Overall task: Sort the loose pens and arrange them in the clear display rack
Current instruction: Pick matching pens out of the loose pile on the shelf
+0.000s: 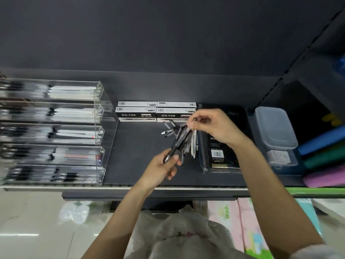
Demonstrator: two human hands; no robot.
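The clear display rack (56,128) stands at the shelf's left, its tiers already stocked. Your left hand (164,169) grips the pen bundle (182,141) by its lower end (steadying it). Your right hand (214,126) pinches one pen's top, apparently to single it out.

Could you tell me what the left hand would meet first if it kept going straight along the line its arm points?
Probably the loose pens lying beyond the bundle of pens that the left hand holds, then the pen boxes; depth is unclear.
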